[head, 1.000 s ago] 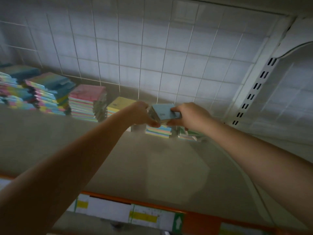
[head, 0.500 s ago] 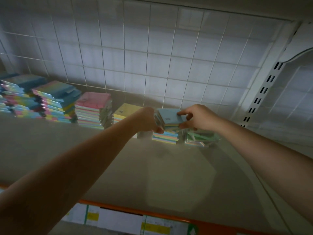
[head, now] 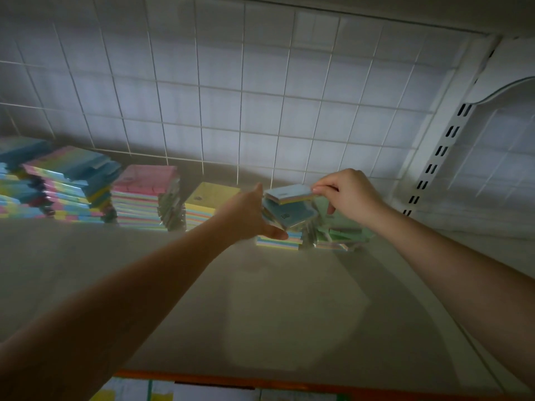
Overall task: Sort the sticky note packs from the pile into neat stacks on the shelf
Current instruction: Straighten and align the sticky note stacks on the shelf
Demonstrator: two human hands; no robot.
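Both arms outstretched, left hand thumb out — fingers hidden, right hand fingertips pinching
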